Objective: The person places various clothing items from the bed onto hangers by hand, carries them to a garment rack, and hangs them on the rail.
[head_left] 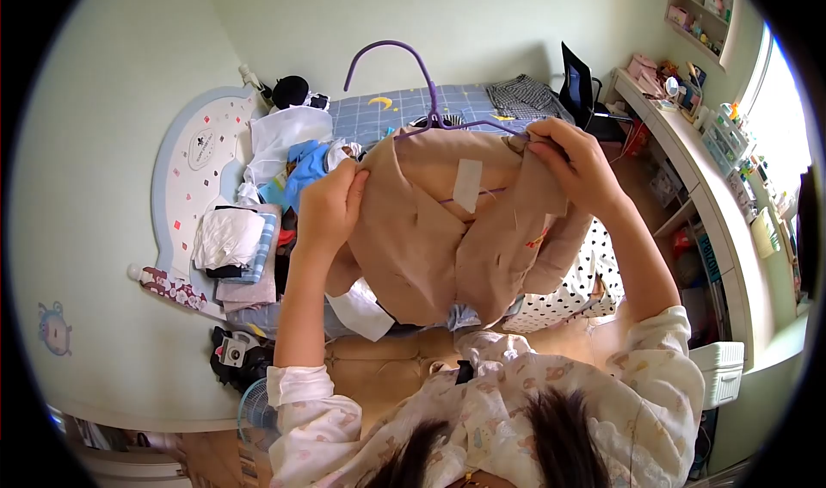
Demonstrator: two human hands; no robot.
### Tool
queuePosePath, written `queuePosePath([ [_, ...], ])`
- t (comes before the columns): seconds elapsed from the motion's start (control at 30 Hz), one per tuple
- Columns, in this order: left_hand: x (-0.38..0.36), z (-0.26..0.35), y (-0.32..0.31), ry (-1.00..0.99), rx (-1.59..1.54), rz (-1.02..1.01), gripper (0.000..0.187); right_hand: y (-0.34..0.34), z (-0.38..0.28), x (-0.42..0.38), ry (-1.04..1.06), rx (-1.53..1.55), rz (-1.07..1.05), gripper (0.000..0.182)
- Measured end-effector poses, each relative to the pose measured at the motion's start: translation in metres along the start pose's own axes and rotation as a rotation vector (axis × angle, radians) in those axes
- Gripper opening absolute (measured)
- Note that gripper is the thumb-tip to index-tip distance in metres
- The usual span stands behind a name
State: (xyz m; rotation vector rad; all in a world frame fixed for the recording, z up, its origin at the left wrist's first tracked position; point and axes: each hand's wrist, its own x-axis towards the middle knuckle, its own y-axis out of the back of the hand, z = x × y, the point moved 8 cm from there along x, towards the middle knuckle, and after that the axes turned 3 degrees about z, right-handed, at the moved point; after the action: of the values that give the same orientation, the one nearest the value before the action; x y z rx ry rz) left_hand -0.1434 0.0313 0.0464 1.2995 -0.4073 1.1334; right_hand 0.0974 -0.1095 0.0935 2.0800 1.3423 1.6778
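A tan collared jacket (413,247) hangs in front of me on a purple hanger (433,101), its hook pointing up and to the left. My left hand (331,200) is closed on the jacket's left shoulder edge. At the other shoulder, my right hand (578,165) pinches the cloth close to the hanger's end. The front falls open at the neck, where a white label (467,185) and a thin purple strip of the hanger show. Small orange-red stitching marks the right front panel. The jacket's cloth hides most of the hanger's lower part.
Behind the jacket is a bed (361,105) with a blue-grey cover and a white headboard (194,161). Folded clothes (231,238) and loose garments lie on it. A heart-dotted white cloth (594,273) is at its near edge. A long desk (688,157) and black chair (581,92) stand right.
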Motion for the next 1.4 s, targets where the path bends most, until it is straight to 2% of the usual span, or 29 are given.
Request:
queuePosePath([
  [0.2,0.01,0.014,-0.004,-0.04,-0.04,0.014,0.021,-0.006,-0.006,0.008,-0.008,0.001,-0.013,0.016],
  [0.33,0.008,-0.019,0.005,0.141,-0.127,0.066,0.026,0.01,-0.003,0.005,-0.041,-0.122,-0.005,0.017],
  [0.37,0.01,-0.018,0.004,0.123,-0.135,0.058,0.026,0.014,0.003,0.001,-0.059,-0.177,-0.011,0.017],
  [0.53,0.022,-0.016,-0.007,0.057,-0.094,-0.021,0.02,0.034,0.034,-0.015,-0.212,-0.136,0.152,0.013],
  [0.63,0.019,-0.024,-0.034,0.046,-0.11,-0.077,0.017,0.043,0.041,-0.023,-0.102,-0.208,0.22,0.011],
  [0.77,0.017,-0.011,-0.071,0.082,-0.163,-0.133,0.015,0.052,0.048,-0.036,-0.054,-0.36,0.175,0.01],
  [0.93,0.036,0.021,-0.115,-0.095,-0.153,-0.192,0.012,0.067,0.075,-0.059,-0.152,-0.329,0.144,0.01],
  [1.0,0.045,0.032,-0.135,-0.108,-0.201,-0.216,0.011,0.081,0.092,-0.076,-0.217,-0.286,0.207,0.01],
  [1.13,0.061,0.05,-0.181,-0.293,-0.311,-0.228,0.01,0.126,0.125,-0.114,-0.378,-0.304,0.314,0.011],
  [1.2,0.062,0.057,-0.212,-0.19,-0.427,-0.335,0.013,0.149,0.144,-0.137,-0.487,-0.334,0.346,0.011],
  [1.23,0.061,0.061,-0.225,-0.137,-0.481,-0.386,0.014,0.161,0.152,-0.148,-0.479,-0.36,0.37,0.011],
  [1.27,0.055,0.063,-0.242,-0.026,-0.558,-0.486,0.017,0.175,0.158,-0.159,-0.525,-0.39,0.368,0.011],
  [1.3,0.055,0.083,-0.245,-0.113,-0.546,-0.482,0.018,0.189,0.162,-0.169,-0.568,-0.418,0.363,0.011],
  [1.33,0.044,0.086,-0.259,-0.038,-0.5,-0.619,0.02,0.203,0.166,-0.178,-0.598,-0.445,0.351,0.012],
  [1.4,0.036,0.12,-0.265,-0.087,-0.628,-0.731,0.024,0.236,0.173,-0.193,-0.662,-0.481,0.335,0.012],
])
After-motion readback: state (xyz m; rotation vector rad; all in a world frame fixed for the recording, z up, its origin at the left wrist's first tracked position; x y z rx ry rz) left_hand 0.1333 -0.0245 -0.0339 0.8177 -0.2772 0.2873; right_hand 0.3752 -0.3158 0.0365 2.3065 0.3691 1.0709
